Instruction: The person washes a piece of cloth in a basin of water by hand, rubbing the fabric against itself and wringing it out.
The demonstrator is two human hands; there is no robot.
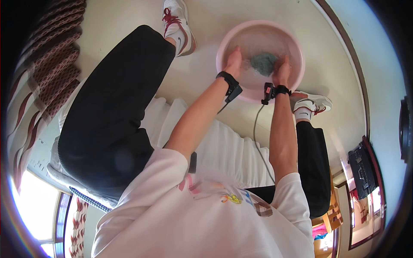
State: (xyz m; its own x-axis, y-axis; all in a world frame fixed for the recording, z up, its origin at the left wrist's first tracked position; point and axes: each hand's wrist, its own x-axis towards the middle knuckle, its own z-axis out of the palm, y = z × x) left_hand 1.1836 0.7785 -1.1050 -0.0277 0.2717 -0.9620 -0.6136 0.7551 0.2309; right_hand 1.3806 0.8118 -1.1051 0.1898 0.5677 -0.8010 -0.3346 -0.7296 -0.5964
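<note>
A pink round basin (297,41) with cloudy water stands on the floor ahead of me. In it lies a bunched dark green cloth (263,64), wet, between my two hands. My left hand (234,63) is inside the basin's left part, fingers stretched forward, with a gap between it and the cloth. On the opposite side, my right hand (282,71) is lowered by the cloth's right edge, its fingers apart and slightly curled. Whether it touches the cloth is hard to see. Black straps with small devices and cables are around both wrists.
My shoes flank the basin: the left shoe (180,28) further off, the right shoe (312,101) close by its rim. Under me is a seat with a white pleated cover (223,146). A patterned brown curtain (51,56) hangs at left; a wall runs along the right.
</note>
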